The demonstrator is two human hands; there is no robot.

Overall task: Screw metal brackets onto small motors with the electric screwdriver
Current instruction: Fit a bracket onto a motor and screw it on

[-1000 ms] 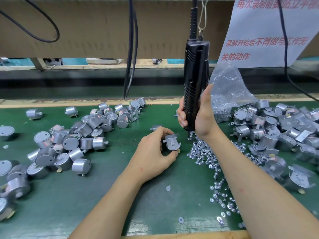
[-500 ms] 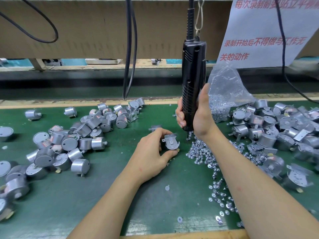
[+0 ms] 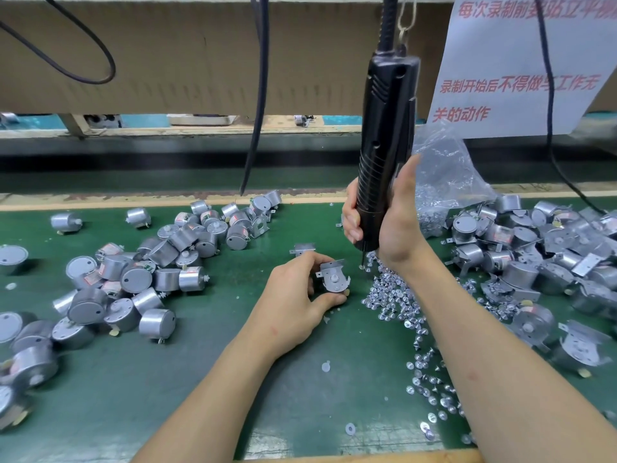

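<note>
Head view: small motor (image 3: 335, 283) with metal bracket (image 3: 330, 266) laid on its face, pinched between thumb and curled fingers of left hand (image 3: 293, 295), low over green tabletop (image 3: 217, 379) near the middle. Compared with a second ago, hardly moved: same grip, same place, kept steady and waiting. Just to the right, electric screwdriver (image 3: 384, 145) held upright, wrapped fully by right hand (image 3: 397, 222), bit (image 3: 363, 259) down at the far left edge of the loose screws (image 3: 390, 295) as before. Probably means fetching a screw on the bit, not yet driving. Screw already in bracket or not: too small to tell. Right wrist bent upward, forearm crossing above the screws; left forearm coming up from below. Further out, bare motors (image 3: 133, 279) heaped at left, bracketed motors (image 3: 534, 245) at right.
</note>
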